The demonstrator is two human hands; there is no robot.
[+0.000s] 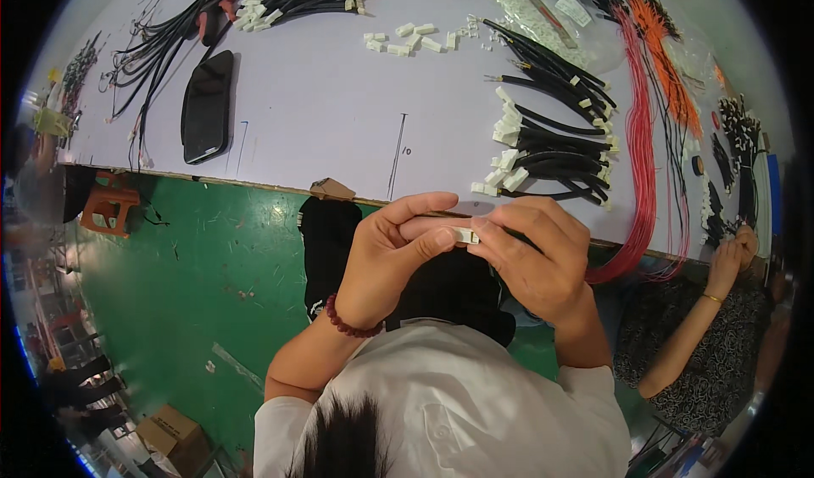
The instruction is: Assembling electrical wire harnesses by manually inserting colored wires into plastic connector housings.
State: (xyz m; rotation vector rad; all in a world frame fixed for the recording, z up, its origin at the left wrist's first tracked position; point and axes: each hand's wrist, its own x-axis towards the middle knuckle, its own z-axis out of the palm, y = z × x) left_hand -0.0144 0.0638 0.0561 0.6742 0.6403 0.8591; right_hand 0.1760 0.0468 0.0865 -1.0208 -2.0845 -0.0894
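One small white plug (465,236) is pinched in your left hand's grip (381,253), on your side of the table (322,105), and your right hand (543,258) holds its other end. Hold it still with your left and work gently with your right.

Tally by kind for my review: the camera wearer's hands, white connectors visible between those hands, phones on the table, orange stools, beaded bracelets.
Wearer's hands, left hand and right hand: 2
White connector between them: 1
Black phone: 1
Orange stool: 1
Beaded bracelet: 1
Total: 6
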